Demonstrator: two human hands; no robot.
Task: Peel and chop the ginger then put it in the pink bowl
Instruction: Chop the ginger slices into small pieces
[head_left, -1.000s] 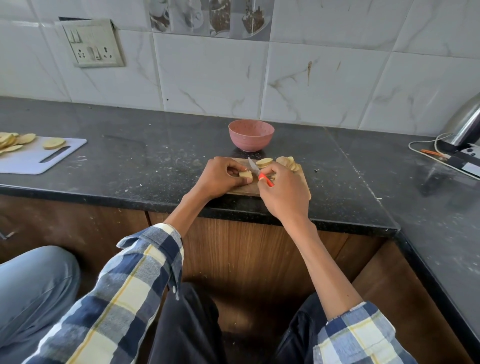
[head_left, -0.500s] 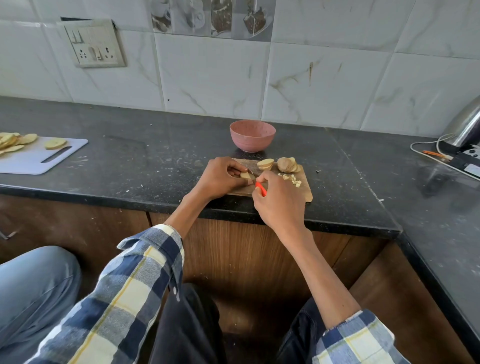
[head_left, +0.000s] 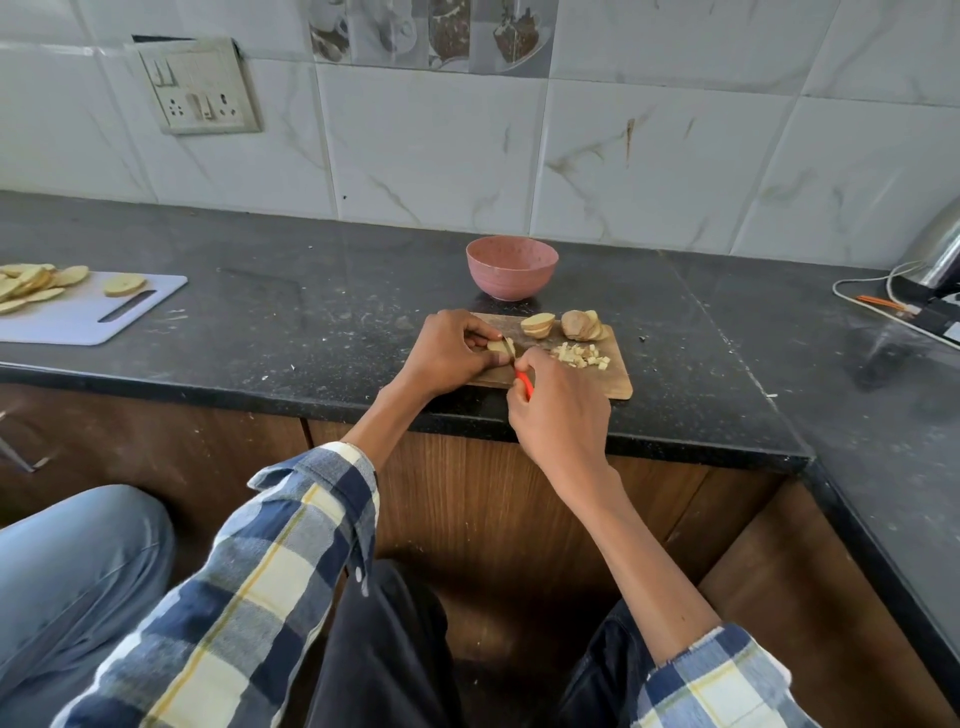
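A small wooden cutting board lies near the counter's front edge. My left hand pinches a pale ginger piece on the board's left part. My right hand grips a knife by its orange handle, and the blade meets that ginger piece. Two stacks of ginger slices sit at the board's far side. A heap of small chopped ginger bits lies to the right of my hands. The pink bowl stands just behind the board; its inside is hidden.
A white cutting board with sliced pieces lies at the far left of the black counter. A metal kettle with cables sits at the right. Another person's blue-jeaned leg is at lower left.
My right hand has drawn back toward the counter's edge with the knife. The blade has gone down onto the ginger piece that my left hand holds. The chopped bits now show.
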